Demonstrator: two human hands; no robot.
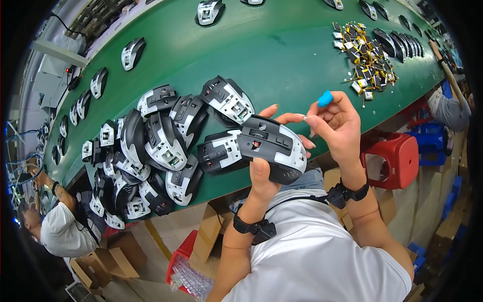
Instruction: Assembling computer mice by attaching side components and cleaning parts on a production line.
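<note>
My left hand [266, 183] is closed around a black-and-white computer mouse [274, 143], thumb on the near side, fingertips showing past the far side. My right hand [336, 123] is just right of the mouse, its thumb and finger pinched close to a left fingertip. What the pinch holds, if anything, is too small to make out. A blue finger cot [325, 98] covers one right fingertip. Directly left of the held mouse lies another mouse [220, 152], partly overlapped by it. A heap of similar mice [163, 141] with open cutouts in their white shells spreads farther left.
On the green table [282, 60], a pile of small wired batteries [359, 58] lies at right, beside a row of black shells [397, 45]. Single mice line the far side. A red stool [392, 160] and cardboard boxes [209, 234] stand below. Another person [68, 226] works at left.
</note>
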